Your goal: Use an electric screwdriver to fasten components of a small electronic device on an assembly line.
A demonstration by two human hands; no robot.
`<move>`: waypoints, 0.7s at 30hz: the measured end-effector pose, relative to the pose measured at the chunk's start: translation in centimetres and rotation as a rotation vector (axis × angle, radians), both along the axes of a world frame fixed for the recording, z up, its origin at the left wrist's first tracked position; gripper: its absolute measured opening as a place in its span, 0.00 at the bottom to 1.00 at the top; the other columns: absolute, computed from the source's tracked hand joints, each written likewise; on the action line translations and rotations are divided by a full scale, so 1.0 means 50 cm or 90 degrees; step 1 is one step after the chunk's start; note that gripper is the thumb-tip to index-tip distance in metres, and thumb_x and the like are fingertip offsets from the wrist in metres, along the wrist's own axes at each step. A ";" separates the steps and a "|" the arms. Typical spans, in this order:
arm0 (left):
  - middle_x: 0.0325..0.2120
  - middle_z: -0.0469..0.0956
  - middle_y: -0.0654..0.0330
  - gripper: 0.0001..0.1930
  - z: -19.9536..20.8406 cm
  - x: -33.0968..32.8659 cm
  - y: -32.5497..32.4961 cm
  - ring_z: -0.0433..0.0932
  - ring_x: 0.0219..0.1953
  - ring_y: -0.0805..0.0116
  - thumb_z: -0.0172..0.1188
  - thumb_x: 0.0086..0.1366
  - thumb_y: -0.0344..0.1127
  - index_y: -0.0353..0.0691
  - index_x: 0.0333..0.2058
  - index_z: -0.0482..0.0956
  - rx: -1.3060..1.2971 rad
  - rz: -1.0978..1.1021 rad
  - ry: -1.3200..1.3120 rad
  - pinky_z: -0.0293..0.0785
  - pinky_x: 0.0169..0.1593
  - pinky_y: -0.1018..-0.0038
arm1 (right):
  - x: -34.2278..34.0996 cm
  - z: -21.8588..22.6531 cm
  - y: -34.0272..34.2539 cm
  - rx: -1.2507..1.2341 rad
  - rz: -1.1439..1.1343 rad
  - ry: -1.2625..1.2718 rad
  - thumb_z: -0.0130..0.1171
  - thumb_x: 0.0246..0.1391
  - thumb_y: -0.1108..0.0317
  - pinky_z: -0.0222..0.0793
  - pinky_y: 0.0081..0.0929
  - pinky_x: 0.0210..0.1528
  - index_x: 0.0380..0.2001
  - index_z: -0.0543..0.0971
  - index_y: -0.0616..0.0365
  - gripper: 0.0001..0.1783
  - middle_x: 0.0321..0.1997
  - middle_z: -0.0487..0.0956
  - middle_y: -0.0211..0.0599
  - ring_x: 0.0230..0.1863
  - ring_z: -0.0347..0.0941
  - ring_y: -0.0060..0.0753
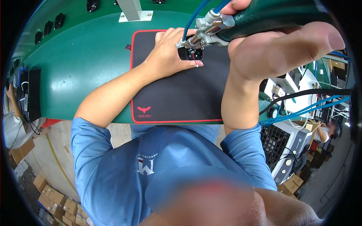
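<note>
On the black mat [177,94], the left hand [169,52] lies flat, fingers pinning a small black part [194,54]; the right hand [279,45] is clamped around a green pneumatic screwdriver [241,19] above that part.

small black part [194,54] half hidden beneath left hand [169,51] fingers, green tool [271,17] body cut off above right hand [279,52] fingers, tool tip too small to tell

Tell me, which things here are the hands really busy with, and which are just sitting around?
In use:
- left hand steadying the small black part with a red wire
- right hand gripping the green air-driven tool with blue hoses
- black mat under them

Just lying about:
- black parts along the green belt
- cardboard boxes on the floor
- white post base
</note>
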State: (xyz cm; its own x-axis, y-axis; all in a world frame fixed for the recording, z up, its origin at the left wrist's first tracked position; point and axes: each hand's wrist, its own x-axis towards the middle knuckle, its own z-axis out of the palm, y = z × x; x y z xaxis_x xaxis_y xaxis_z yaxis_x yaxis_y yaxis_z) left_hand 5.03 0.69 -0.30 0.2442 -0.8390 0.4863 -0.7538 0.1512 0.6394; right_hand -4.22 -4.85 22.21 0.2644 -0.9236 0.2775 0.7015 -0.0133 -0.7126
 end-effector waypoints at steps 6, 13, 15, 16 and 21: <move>0.47 0.77 0.59 0.45 -0.001 0.003 -0.002 0.73 0.53 0.56 0.83 0.44 0.50 0.42 0.60 0.72 -0.015 -0.009 0.011 0.61 0.55 0.58 | 0.005 -0.012 -0.004 -0.028 -0.008 0.023 0.32 0.62 0.19 0.68 0.25 0.18 0.45 0.73 0.69 0.54 0.32 0.76 0.44 0.17 0.70 0.34; 0.47 0.77 0.59 0.45 0.004 0.000 0.005 0.73 0.52 0.56 0.83 0.44 0.51 0.42 0.60 0.72 -0.015 0.005 -0.009 0.61 0.55 0.59 | 0.008 -0.029 -0.015 -0.059 -0.014 0.045 0.32 0.61 0.18 0.68 0.26 0.18 0.45 0.73 0.68 0.54 0.33 0.76 0.44 0.18 0.70 0.34; 0.47 0.77 0.59 0.45 0.002 -0.001 0.004 0.73 0.52 0.56 0.83 0.44 0.51 0.42 0.60 0.72 -0.007 -0.004 0.020 0.61 0.56 0.59 | 0.007 -0.033 -0.018 -0.069 -0.017 0.052 0.32 0.61 0.18 0.69 0.26 0.18 0.45 0.73 0.68 0.54 0.34 0.76 0.44 0.18 0.70 0.34; 0.47 0.77 0.59 0.45 0.001 -0.001 0.005 0.73 0.52 0.56 0.83 0.45 0.50 0.42 0.60 0.72 0.001 -0.011 0.050 0.61 0.56 0.59 | 0.005 -0.034 -0.019 -0.073 -0.019 0.055 0.32 0.61 0.18 0.69 0.26 0.18 0.45 0.73 0.68 0.54 0.34 0.76 0.44 0.18 0.70 0.34; 0.47 0.77 0.59 0.44 0.004 -0.003 0.006 0.73 0.52 0.55 0.83 0.45 0.49 0.41 0.59 0.73 -0.007 -0.008 0.069 0.61 0.57 0.58 | 0.010 -0.045 -0.024 -0.097 -0.025 0.070 0.31 0.60 0.17 0.69 0.27 0.19 0.45 0.73 0.68 0.54 0.35 0.76 0.44 0.18 0.70 0.34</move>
State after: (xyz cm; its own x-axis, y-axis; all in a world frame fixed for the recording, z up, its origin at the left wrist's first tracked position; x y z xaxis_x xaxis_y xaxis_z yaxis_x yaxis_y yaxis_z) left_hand 4.87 0.98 -0.10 0.2863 -0.8367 0.4668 -0.6779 0.1674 0.7159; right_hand -3.70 -6.05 19.95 0.2648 -0.8837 0.3859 0.6162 -0.1528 -0.7726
